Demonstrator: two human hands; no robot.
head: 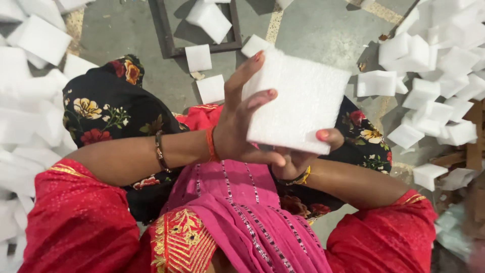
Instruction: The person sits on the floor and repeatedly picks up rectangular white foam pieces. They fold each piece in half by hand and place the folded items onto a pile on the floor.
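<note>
A square white foam block [298, 98] is held up in front of me, above my lap. My left hand [242, 121] grips its left edge, fingers spread over the face and thumb beneath. My right hand [303, 156] supports it from below, mostly hidden behind the block, with the thumb showing at the lower right corner. I sit on the floor in red sleeves, a pink scarf and black floral trousers.
Piles of white foam blocks lie on the concrete floor at the left [30, 101] and right [439, 76]. A few loose blocks [198, 57] lie ahead near a dark metal frame [166, 35]. Cardboard pieces sit at the right edge [475, 146].
</note>
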